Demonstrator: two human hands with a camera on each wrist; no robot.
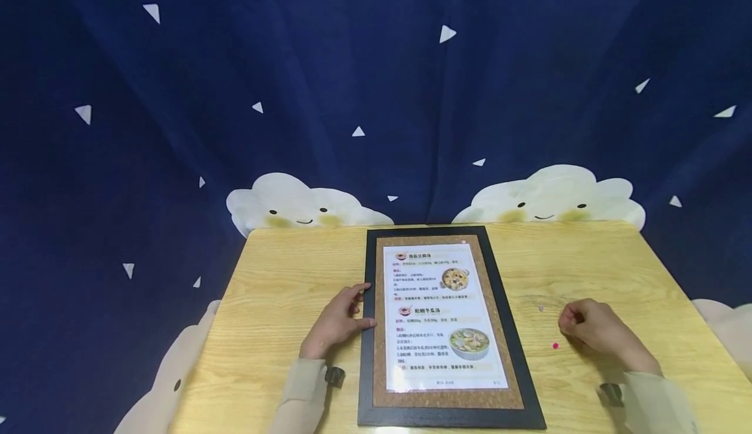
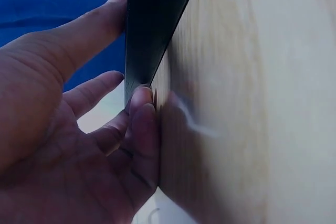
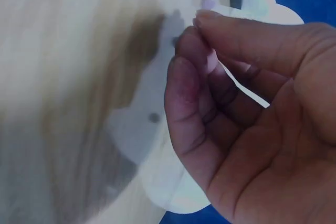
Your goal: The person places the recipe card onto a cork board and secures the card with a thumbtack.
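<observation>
A black-framed cork board (image 1: 449,400) lies on the table with a printed recipe sheet (image 1: 437,359) on it. My left hand (image 1: 337,322) rests at its left edge, thumb and fingertips against the black frame (image 2: 152,24), not wrapped round it. To the right of the board, my right hand (image 1: 596,329) is above the table, thumb and fingertips together. Between those fingers a small pale pink round thing (image 3: 211,61) shows; its kind is mostly hidden. Near this hand lie a small magenta piece (image 1: 555,346) and a pale lilac one (image 1: 541,307).
A small pink dot (image 1: 463,242) sits at the board's top right, by the sheet's corner. The wooden table (image 1: 282,271) ends at a dark blue curtain (image 1: 364,81) with white clouds. Each wrist wears a dark band (image 1: 335,376) below a light sleeve.
</observation>
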